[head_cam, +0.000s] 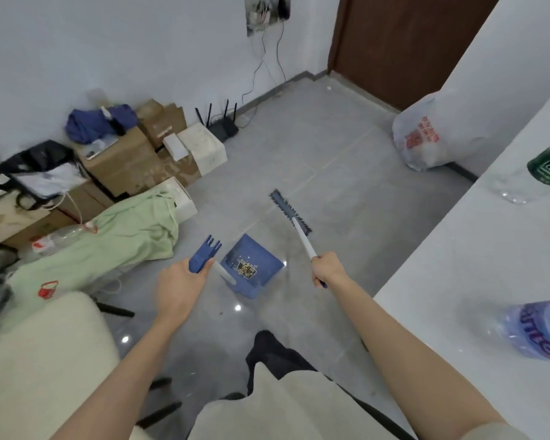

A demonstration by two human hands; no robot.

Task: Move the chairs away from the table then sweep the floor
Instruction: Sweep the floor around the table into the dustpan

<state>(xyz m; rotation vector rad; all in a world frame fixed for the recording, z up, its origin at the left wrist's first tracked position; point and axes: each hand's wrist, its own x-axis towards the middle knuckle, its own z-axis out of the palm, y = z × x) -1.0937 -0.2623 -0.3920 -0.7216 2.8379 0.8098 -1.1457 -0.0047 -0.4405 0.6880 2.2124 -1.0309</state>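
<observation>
Fingers [323, 265] of the right hand [326, 269] were wrapped tight on the white broom handle [305, 241]; the left hand [181, 285] gripped the blue dustpan handle [204, 254].
Dustpan [251, 265] sat on the grey floor [331, 173] between both hands, debris in its tray, and the broom head [288, 209] lay at one o'clock of it, bristles to the tiles! White bench [458, 281] ran along three o'clock, a cream chair [38, 360] at eight o'clock, a plastic bag [426, 138] at two o'clock by the wall.
</observation>
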